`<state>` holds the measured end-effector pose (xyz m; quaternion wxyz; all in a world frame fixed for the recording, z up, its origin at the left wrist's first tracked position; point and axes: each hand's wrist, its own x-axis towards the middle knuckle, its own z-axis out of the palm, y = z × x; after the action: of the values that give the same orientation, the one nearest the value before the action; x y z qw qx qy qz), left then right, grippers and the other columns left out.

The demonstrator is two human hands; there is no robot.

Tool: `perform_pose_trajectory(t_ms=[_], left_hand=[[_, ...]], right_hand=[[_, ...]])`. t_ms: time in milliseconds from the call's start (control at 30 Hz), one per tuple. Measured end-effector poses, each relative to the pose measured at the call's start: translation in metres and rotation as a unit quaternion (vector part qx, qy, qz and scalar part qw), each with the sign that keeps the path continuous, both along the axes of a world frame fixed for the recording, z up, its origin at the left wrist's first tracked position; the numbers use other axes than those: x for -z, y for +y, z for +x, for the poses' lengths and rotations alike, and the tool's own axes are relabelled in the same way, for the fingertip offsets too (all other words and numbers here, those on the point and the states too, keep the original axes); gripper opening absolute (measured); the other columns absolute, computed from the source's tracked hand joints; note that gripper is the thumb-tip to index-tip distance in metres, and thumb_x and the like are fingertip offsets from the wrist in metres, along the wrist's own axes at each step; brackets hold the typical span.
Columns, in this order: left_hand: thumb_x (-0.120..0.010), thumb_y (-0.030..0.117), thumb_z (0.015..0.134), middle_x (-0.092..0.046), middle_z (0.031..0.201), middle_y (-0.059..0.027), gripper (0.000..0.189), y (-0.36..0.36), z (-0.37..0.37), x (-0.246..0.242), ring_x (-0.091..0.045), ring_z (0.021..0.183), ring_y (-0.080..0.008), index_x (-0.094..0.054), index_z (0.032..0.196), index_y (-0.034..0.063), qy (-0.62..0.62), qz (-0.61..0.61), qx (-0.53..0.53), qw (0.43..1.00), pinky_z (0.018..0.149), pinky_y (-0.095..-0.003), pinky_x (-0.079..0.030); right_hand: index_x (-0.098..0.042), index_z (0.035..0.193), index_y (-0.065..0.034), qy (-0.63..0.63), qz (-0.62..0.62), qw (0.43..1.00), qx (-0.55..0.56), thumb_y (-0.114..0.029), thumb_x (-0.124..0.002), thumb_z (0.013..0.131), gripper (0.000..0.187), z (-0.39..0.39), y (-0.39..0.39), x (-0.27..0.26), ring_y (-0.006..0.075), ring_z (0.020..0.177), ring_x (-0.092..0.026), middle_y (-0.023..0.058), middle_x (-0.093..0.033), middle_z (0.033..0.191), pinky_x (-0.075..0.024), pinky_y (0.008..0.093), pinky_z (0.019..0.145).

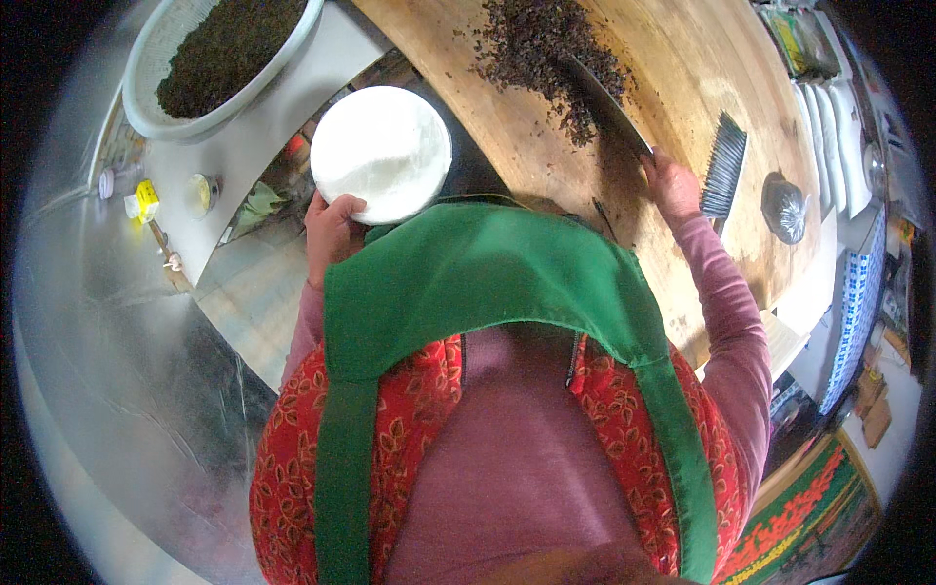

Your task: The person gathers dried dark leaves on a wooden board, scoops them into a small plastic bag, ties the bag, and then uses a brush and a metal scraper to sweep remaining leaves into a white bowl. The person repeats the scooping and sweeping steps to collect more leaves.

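In my left hand [333, 227] is a white round bowl [380, 153], gripped by its near rim with the thumb on top. Nothing shows inside it. My right hand [673, 186] is closed around the handle of a broad-bladed kitchen knife [614, 110]. The blade slants away to the upper left, and its far end lies at a heap of dark brown chopped food [534, 47]. That heap sits on a large wooden board [695, 66], with loose crumbs scattered around it. The knife handle is mostly covered by my fingers.
Right of my right hand lies a bristle brush [722, 168], then a knotted dark plastic bag [784, 210]. White dishes [841, 146] stand beyond the board. At upper left, a pale plastic basin [135, 91] holds dark crumbly material. A yellow box [146, 202] and small tub [201, 195] sit nearby.
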<state>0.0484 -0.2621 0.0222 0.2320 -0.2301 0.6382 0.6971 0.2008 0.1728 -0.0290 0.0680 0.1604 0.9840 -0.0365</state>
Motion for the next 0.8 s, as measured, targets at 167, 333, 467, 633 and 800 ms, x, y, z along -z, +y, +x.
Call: perform_pose_trajectory(t_ms=[167,333,467,633,800], left_hand=[[-0.051,-0.009,0.063,-0.059,0.106,-0.0157,0.049,0.002,0.0,0.002,-0.061,0.091,-0.0277,-0.05,0.112,-0.0079,0.004,0.022,-0.027,0.999,0.08,-0.0357,-0.051],[-0.051,-0.009,0.063,-0.06,0.104,-0.0157,0.048,0.006,-0.002,-0.006,-0.061,0.092,-0.0279,-0.05,0.111,-0.0073,0.011,-0.012,-0.013,1.0,0.081,-0.0362,-0.051],[-0.052,-0.008,0.064,-0.06,0.102,-0.0154,0.047,0.009,-0.001,-0.014,-0.061,0.093,-0.028,-0.05,0.111,-0.0066,0.004,-0.047,0.0,0.999,0.082,-0.0372,-0.051],[-0.052,-0.008,0.065,-0.06,0.102,-0.0158,0.046,0.006,-0.002,-0.01,-0.061,0.094,-0.0289,-0.05,0.111,-0.0066,0.004,-0.028,0.004,1.0,0.082,-0.0395,-0.052],[-0.052,-0.008,0.065,-0.059,0.104,-0.0164,0.047,0.004,-0.003,-0.001,-0.061,0.094,-0.0296,-0.049,0.111,-0.0066,-0.017,0.01,-0.008,1.0,0.082,-0.0397,-0.052]], right_hand=[[-0.055,0.1,-0.0125,0.01,0.003,1.0,0.014,-0.035,-0.05,0.09,0.025,0.007,0.0,0.001,0.0356,0.067,-0.064,0.0176,-0.063,0.071,-0.0484,0.0487,0.056],[-0.055,0.097,-0.0126,0.039,-0.014,0.999,-0.005,-0.035,-0.051,0.089,0.024,0.01,-0.003,0.0,0.0346,0.067,-0.063,0.0162,-0.063,0.07,-0.048,0.0462,0.056],[-0.055,0.096,-0.0128,-0.015,-0.016,1.0,0.006,-0.037,-0.05,0.09,0.026,0.009,-0.009,-0.003,0.0353,0.067,-0.062,0.0171,-0.062,0.07,-0.0469,0.0471,0.056],[-0.057,0.096,-0.0129,-0.003,0.001,1.0,-0.003,-0.035,-0.05,0.09,0.024,0.011,-0.011,-0.005,0.0349,0.066,-0.063,0.017,-0.062,0.071,-0.0469,0.0462,0.055],[-0.057,0.097,-0.0143,0.011,-0.005,1.0,-0.004,-0.031,-0.052,0.089,0.019,0.017,-0.014,-0.003,0.034,0.065,-0.063,0.0162,-0.062,0.07,-0.047,0.0453,0.054]])
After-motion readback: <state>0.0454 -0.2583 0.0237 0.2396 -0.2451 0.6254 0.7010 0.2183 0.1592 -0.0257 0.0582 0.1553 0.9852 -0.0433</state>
